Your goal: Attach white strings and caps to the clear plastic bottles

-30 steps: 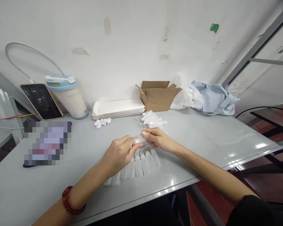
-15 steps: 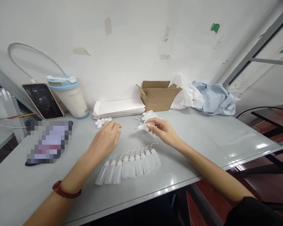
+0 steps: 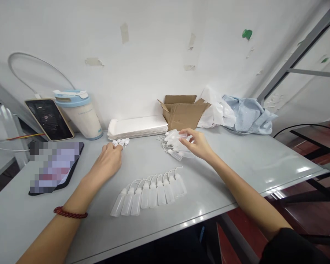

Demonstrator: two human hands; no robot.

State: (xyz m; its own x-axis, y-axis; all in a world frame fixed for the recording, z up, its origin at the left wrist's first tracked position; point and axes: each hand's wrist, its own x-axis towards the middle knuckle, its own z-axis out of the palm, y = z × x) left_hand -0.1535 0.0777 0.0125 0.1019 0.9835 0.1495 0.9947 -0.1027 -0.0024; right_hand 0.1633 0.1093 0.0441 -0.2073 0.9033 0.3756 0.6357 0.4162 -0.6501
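Observation:
My left hand [image 3: 106,161] reaches to a small heap of white caps [image 3: 122,141] at the table's back. Its fingers are curled down at the caps, and the fingertips are partly hidden. Over a pile of translucent plastic squeeze bottles [image 3: 176,155] with thin tubes, my right hand [image 3: 197,143] has thumb and forefinger closed around one bottle [image 3: 183,136]. In front of both hands lies a slanting row of several similar squeeze bottles [image 3: 153,197], their thin white tubes bent over to the left.
Behind the caps lies a stack of white trays [image 3: 139,126]. An open cardboard box [image 3: 183,114], a white plastic bag [image 3: 216,110] and a blue cloth [image 3: 247,115] line the wall. A tumbler [image 3: 81,115], a propped phone [image 3: 49,119] and a blurred-out device [image 3: 57,167] stand left.
My left hand has moved left and come down at the caps. My right hand has shifted slightly up and right over the bottle pile. The row of bottles stays put.

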